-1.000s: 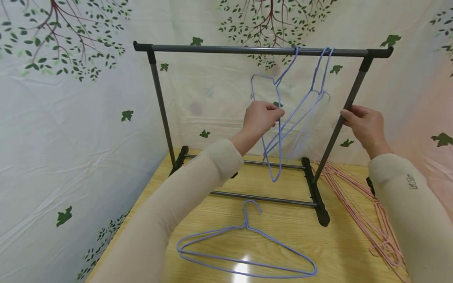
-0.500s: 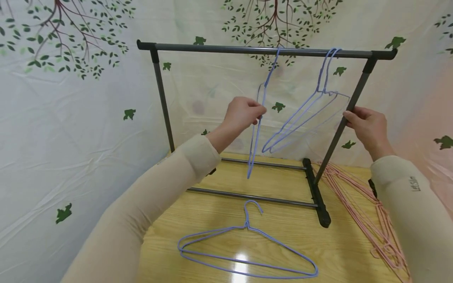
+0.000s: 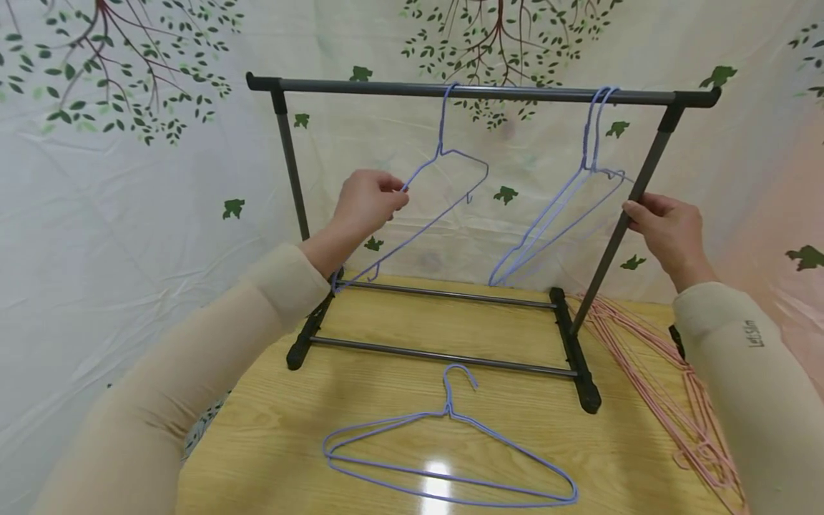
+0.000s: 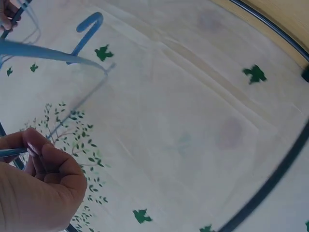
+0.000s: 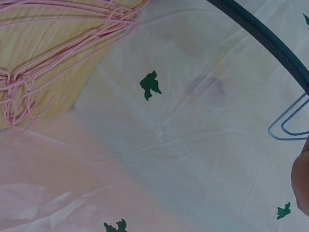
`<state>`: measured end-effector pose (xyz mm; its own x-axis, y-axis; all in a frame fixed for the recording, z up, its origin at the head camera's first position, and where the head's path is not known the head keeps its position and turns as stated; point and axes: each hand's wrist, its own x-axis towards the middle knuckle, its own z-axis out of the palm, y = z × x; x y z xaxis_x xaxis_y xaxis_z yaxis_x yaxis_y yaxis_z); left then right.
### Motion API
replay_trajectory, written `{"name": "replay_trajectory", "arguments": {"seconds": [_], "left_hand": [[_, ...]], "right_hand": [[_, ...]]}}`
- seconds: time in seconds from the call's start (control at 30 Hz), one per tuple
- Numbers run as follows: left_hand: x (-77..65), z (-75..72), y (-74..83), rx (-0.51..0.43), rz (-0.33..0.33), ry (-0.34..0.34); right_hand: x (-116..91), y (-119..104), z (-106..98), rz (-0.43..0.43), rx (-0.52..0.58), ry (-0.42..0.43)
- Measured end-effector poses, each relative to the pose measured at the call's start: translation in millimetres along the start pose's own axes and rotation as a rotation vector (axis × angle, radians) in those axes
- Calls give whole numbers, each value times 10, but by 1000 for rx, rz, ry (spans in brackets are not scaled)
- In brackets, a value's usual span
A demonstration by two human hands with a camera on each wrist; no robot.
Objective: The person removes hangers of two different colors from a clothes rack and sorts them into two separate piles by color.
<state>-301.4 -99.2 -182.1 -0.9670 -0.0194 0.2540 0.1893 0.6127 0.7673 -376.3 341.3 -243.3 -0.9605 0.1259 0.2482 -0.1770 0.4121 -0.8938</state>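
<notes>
My left hand [image 3: 367, 204] pinches the left shoulder of a bluish-purple wire hanger [image 3: 442, 118], whose hook sits over the top bar [image 3: 360, 89] of a black clothes rack. That hanger is turned at an angle, its lower left corner near my wrist. The left wrist view has the fingertips curled together on the wire [image 4: 13, 152]. On the other side my right hand [image 3: 672, 232] grips the rack's right post [image 3: 600, 277], thumb in front. Only an edge of that hand shows in the right wrist view.
Two more purple hangers [image 3: 586, 136] hang close together near the bar's right end. Another purple hanger [image 3: 447, 409] lies on the wooden table [image 3: 290, 429] before the rack. A heap of pink hangers [image 3: 634, 350] lies to the right. Printed cloth [image 3: 161, 236] stands behind.
My left hand has drawn its hanger leftward along the bar, away from the two others, and the hanger has swung round. The right hand stays on the post.
</notes>
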Motion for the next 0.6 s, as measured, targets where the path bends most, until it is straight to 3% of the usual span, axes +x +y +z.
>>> {"name": "replay_trajectory", "arguments": {"seconds": [0.1,0.3,0.6], "left_hand": [[-25,-98,-102,48,13,38],[77,-244,-316,70,85,91],[212,-350,-439,-68,173,148]], "right_hand": [[13,14,-2,2,6,3],[41,0,26,35,-24,10],[59,-14,86,30,-9,22]]}}
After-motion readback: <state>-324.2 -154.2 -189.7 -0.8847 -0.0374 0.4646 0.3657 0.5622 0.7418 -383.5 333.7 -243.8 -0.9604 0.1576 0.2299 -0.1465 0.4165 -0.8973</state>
